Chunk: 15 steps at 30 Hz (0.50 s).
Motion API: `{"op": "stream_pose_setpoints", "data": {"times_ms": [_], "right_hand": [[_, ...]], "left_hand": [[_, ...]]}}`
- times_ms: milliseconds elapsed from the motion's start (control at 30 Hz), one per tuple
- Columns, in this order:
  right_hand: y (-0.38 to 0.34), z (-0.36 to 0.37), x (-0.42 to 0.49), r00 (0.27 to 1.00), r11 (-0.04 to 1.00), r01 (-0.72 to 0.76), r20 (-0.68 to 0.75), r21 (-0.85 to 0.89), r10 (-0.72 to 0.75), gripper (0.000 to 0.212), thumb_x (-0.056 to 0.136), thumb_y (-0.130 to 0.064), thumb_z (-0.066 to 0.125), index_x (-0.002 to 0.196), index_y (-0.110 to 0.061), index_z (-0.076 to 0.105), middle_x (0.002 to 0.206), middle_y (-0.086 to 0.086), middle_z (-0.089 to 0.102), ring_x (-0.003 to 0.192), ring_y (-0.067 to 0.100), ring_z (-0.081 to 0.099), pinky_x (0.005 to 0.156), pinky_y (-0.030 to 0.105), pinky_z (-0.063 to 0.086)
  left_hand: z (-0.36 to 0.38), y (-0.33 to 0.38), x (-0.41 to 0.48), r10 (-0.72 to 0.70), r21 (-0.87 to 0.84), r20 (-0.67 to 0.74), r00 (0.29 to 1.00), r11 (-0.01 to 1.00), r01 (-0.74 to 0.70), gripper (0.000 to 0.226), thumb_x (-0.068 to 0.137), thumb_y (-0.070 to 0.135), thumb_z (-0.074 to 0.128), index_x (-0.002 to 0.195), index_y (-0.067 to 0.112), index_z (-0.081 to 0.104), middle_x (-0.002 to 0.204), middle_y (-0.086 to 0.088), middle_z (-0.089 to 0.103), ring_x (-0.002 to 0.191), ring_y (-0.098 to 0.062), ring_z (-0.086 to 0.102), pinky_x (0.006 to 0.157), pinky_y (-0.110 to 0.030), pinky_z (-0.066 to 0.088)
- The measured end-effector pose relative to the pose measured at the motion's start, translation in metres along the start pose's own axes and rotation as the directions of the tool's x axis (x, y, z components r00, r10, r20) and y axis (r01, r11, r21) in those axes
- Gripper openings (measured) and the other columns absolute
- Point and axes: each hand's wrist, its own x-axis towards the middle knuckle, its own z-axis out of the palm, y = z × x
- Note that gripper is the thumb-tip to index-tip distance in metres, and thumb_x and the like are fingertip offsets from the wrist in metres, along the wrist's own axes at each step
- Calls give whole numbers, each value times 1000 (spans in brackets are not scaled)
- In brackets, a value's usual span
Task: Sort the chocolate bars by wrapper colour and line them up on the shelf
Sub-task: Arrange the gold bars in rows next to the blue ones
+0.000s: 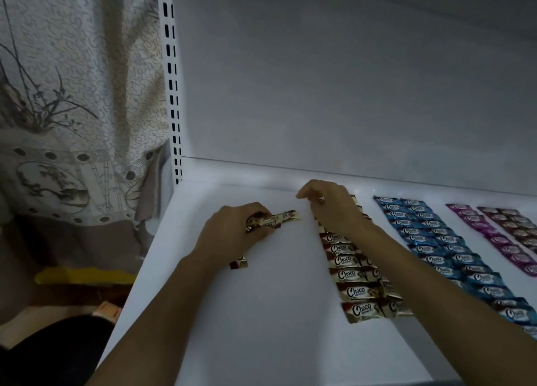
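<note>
Right hand (331,208) hides far bars of the gold row (356,281).

"Choco" on gold-and-brown bars (356,292); "Choco" on blue bars (436,241)

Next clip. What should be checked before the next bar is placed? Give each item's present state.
1. Grip: the left hand holds the gold bars firmly: ok.
2. Is the right hand empty: cannot tell, its fingers curl over the row's far end.
3. Held wrappers match the gold row: ok.
4. Free shelf left of that row: ok.
5. The stray bar by the left wrist sorted: not ok.
6. The blue rows straight: ok.
</note>
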Motion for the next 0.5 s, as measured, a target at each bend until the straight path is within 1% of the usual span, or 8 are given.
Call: {"op": "stream_pose_setpoints", "data": {"times_ms": [33,100,200,233,300,367,400,500], "right_hand": [[0,-1,1,1000,1000,17,10,13,-17,36,85,10,45,100,-13,68,107,0,66,96,10,58,87,26,48],[1,1,1,992,998,63,107,-3,-62,29,87,-1,53,107,-17,65,110,-3,65,98,10,57,90,34,49],[-3,8,3,957,982,103,286,-158,-54,33,89,-22,61,122,-19,61,121,2,60,109,17,54,95,39,44],[-5,10,5,950,975,105,309,-198,-40,33,89,-25,62,121,-16,62,121,4,60,111,20,54,95,40,43],[-8,13,8,958,977,83,285,-196,-24,26,86,-24,64,110,-13,66,111,6,62,104,21,56,89,36,45],[-7,12,12,973,994,17,232,-106,8,13,83,-19,68,94,-14,62,98,2,63,93,18,58,77,30,46],[-6,11,13,977,999,-27,210,-32,33,12,81,-16,69,88,-16,60,92,0,63,87,16,58,72,27,45],[-4,4,16,977,968,-139,190,207,100,11,79,-10,71,85,-15,64,79,-4,63,72,9,58,64,19,45]], "left_hand": [[0,0,0,-3,3,1,1000,1000,3,16,83,44,70,98,39,65,73,11,67,63,-10,60,61,-31,50],[0,2,0,-9,-1,-5,1000,1000,9,17,82,45,70,97,39,66,71,12,65,60,-7,58,59,-29,48],[0,3,0,-13,-15,-15,1000,1000,13,16,81,46,70,95,38,67,63,17,61,53,-3,53,55,-25,42],[0,2,0,-12,-21,-17,1000,1000,11,16,81,47,70,95,39,67,62,18,60,52,-2,52,54,-24,40],[0,2,-1,-5,-32,-16,1000,999,4,19,80,49,69,96,39,67,63,18,60,53,-2,52,54,-24,39],[0,2,-1,-15,-40,-14,1000,999,14,27,76,56,65,97,40,66,68,16,63,57,-3,56,55,-27,43],[0,1,0,-21,-37,-11,1000,999,21,32,73,60,60,97,40,66,71,16,65,61,-4,58,58,-28,47],[2,0,1,-34,-19,-2,999,999,34,39,69,63,54,98,40,66,76,15,68,67,-6,62,63,-30,51]]}}
